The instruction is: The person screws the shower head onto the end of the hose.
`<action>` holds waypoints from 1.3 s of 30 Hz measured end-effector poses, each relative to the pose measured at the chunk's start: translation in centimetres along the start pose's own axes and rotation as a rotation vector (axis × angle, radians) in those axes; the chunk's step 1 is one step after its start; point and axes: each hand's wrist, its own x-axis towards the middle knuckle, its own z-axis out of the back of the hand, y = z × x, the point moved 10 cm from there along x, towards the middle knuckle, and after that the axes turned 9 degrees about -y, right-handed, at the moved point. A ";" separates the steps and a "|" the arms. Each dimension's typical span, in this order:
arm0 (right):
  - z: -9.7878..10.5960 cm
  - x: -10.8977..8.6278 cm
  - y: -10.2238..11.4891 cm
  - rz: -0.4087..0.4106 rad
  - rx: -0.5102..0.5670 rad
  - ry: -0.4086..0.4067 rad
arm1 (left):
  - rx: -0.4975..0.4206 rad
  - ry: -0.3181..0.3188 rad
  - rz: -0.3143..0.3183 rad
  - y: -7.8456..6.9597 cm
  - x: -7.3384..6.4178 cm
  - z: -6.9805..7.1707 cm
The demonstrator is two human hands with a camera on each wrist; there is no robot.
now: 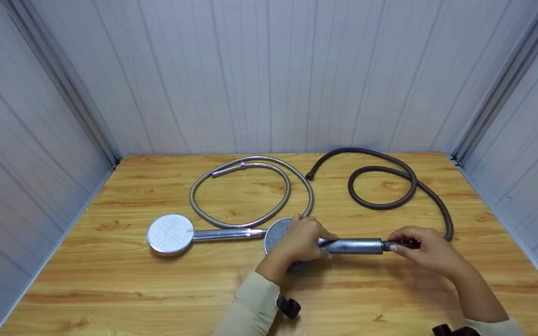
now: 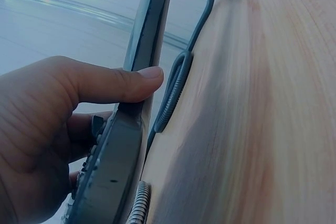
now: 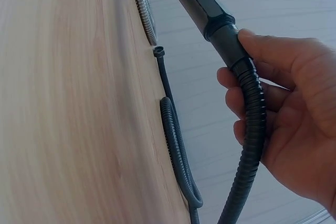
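My left hand (image 1: 300,240) grips a dark grey shower head (image 1: 355,246) around its neck, thumb along the handle and fingers over the spray face. The handle points right. At its end, my right hand (image 1: 430,252) pinches the collar of a black shower hose (image 3: 252,114) between thumb and fingers. In the right wrist view the collar (image 3: 231,45) sits right against the handle's end, in line with it. The left wrist view shows the shower head (image 2: 113,177) held above the wooden table, its spray face turned toward the palm.
Left of my hands lies a chrome shower head (image 1: 171,234) with a white face, its handle joined to a coiled silver hose (image 1: 250,224). The black hose loops over the table (image 1: 157,289) at the back right, with its free end (image 1: 309,176) near the silver coil. Panelled walls (image 1: 269,79) enclose the table.
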 end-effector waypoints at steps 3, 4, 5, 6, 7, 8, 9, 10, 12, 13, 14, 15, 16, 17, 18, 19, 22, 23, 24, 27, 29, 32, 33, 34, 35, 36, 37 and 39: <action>-0.1 0.0 -0.1 -0.008 -0.009 0.005 | 0.003 -0.001 0.002 0.0 0.0 0.0; -0.1 0.0 -0.1 -0.010 -0.006 0.007 | 0.011 -0.003 0.001 -0.1 0.0 0.0; 0.0 -0.1 -0.1 -0.010 -0.004 0.008 | 0.017 -0.004 0.001 -0.1 0.0 0.0; 0.0 -0.1 0.0 -0.009 -0.001 0.009 | 0.024 -0.006 -0.001 -0.1 0.0 0.1; 0.0 -0.1 0.0 -0.008 0.001 0.011 | 0.031 -0.007 -0.002 -0.1 0.0 0.1; 0.0 -0.1 0.0 -0.005 0.005 0.011 | 0.039 -0.009 -0.004 -0.1 0.0 0.1; 0.0 0.0 0.0 -0.004 0.009 0.012 | 0.045 -0.011 -0.004 -0.1 0.0 0.1; 0.0 0.0 0.1 -0.002 0.013 0.013 | 0.052 -0.011 -0.005 -0.1 0.0 0.1; 0.0 0.0 0.1 0.000 0.011 0.019 | 0.052 -0.011 -0.003 -0.1 0.0 0.1; 0.0 0.0 0.1 0.002 0.008 0.020 | 0.053 -0.010 -0.002 -0.1 0.0 0.1; 0.0 0.0 0.1 0.002 0.005 0.022 | 0.053 -0.009 -0.001 -0.1 0.0 0.1; 0.0 0.1 0.1 0.003 0.000 0.026 | 0.054 -0.007 0.002 -0.1 0.0 0.1; 0.0 0.1 0.1 0.004 -0.005 0.028 | 0.054 -0.006 0.004 -0.1 0.0 0.1; -0.1 0.1 0.1 0.005 -0.011 0.029 | 0.053 -0.006 0.005 -0.1 0.0 0.1; -0.1 0.1 0.1 0.004 -0.015 0.030 | 0.053 -0.007 0.007 -0.1 0.0 0.1; -0.1 0.1 0.0 0.003 -0.019 0.030 | 0.055 -0.006 0.007 -0.1 0.0 0.1; -0.1 0.1 -0.1 -0.009 -0.017 0.030 | 0.056 -0.005 0.010 0.0 0.0 0.0; -0.1 0.1 -0.1 -0.012 -0.018 0.029 | 0.056 -0.003 0.010 0.0 0.0 0.0; -0.1 0.1 -0.2 -0.013 -0.019 0.027 | 0.056 -0.001 0.011 0.0 0.0 0.0; 0.0 0.1 -0.1 0.001 -0.032 0.009 | 0.052 0.006 0.013 0.0 0.0 -0.1; 0.1 0.1 0.1 0.020 -0.041 -0.006 | 0.046 0.009 0.015 0.1 0.0 -0.1; 0.2 0.1 0.3 0.043 -0.050 -0.028 | 0.038 0.014 0.018 0.1 0.0 -0.1; 0.2 0.1 0.4 0.047 -0.053 -0.034 | 0.036 0.016 0.018 0.1 0.0 -0.1; 0.3 0.1 0.4 0.048 -0.053 -0.039 | 0.033 0.016 0.017 0.1 0.0 -0.1; 0.3 0.1 0.4 0.047 -0.053 -0.044 | 0.029 0.015 0.016 0.0 0.0 -0.1; 0.3 0.1 0.4 0.041 -0.050 -0.048 | 0.025 0.014 0.014 0.0 -0.1 -0.1; 0.3 0.1 0.4 0.032 -0.045 -0.050 | 0.020 0.012 0.013 0.0 0.0 0.0; 0.3 0.1 0.4 0.015 -0.037 -0.055 | 0.011 0.009 0.012 0.0 0.0 0.0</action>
